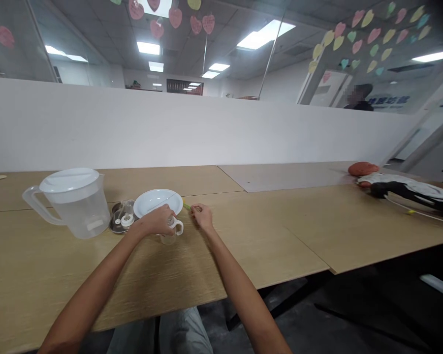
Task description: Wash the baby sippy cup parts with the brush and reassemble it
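My left hand (158, 221) is closed from above around the upper part of a small clear jug (168, 240) with a white handle, standing on the table. My right hand (202, 216) pinches a thin yellow-green piece (186, 205) whose kind I cannot make out; it sticks out leftwards near the plate's rim. Just behind both hands lies a white plate (153, 197). Left of it, a round metal tray (115, 227) carries a small white-topped container (127, 221) and other small clear pieces.
A large clear pitcher (83, 216) with a white lid stands at the left. Far right on the wooden table (266, 226) lie a brownish-red rounded object (362, 169) and a black-and-white item (409, 191) with a cord. A white partition (170, 132) rises behind; a person (360, 97) is beyond the glass.
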Demonstrator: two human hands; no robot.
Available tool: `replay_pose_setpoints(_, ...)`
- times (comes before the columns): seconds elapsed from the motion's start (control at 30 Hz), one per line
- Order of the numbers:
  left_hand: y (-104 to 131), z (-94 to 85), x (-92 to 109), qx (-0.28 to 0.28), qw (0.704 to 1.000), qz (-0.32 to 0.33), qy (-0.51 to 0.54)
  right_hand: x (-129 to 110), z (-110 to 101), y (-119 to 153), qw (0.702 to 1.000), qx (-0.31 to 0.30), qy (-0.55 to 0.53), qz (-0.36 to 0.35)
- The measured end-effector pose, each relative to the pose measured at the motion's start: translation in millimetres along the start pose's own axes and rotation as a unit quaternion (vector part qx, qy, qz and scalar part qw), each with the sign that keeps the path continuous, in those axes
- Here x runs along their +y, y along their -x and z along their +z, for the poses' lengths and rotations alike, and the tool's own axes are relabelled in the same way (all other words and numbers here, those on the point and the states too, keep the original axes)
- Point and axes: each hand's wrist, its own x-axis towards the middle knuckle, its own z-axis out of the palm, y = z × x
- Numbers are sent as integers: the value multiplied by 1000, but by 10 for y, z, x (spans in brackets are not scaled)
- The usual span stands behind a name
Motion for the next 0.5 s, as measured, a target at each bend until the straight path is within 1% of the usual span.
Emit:
replay_pose_setpoints(0.1,13,-6,41,0,1000,-9,-10,5,-17,24,992,-37,108,-48)
replay_pose_setpoints(0.17,32,-57,54,-8,1000,-11,-4,-5,-23,49,985,-45,160,-52)
replay_pose_setpoints(0.23,60,-144,8,-8,999,-1,34,-33,-25,80,975,-51,209,-50)
replay_pose_setpoints(0.27,77,-195,-45,6,998,-1,61,-53,-27,96,970,-55,230,-47)
replay_pose_setpoints(0.3,96,-245,-120,34,996,-11,85,-75,-29,112,965,-60,251,-43)
replay_pose_setpoints(0.37,136,-329,-327,117,986,-66,100,-118,-36,140,953,-69,292,-35)
replay_pose_setpoints(0.4,155,-355,-449,150,979,-108,83,-137,-39,152,947,-72,312,-34)
replay_pose_setpoints(0.43,172,-368,-574,162,974,-151,53,-153,-43,161,941,-74,329,-35)
replay_pose_setpoints(0.47,188,-367,-698,144,969,-201,16,-165,-47,168,935,-77,344,-38)
replay_pose_setpoints(0.5,201,-353,-812,104,964,-245,-16,-175,-50,175,930,-79,357,-40)
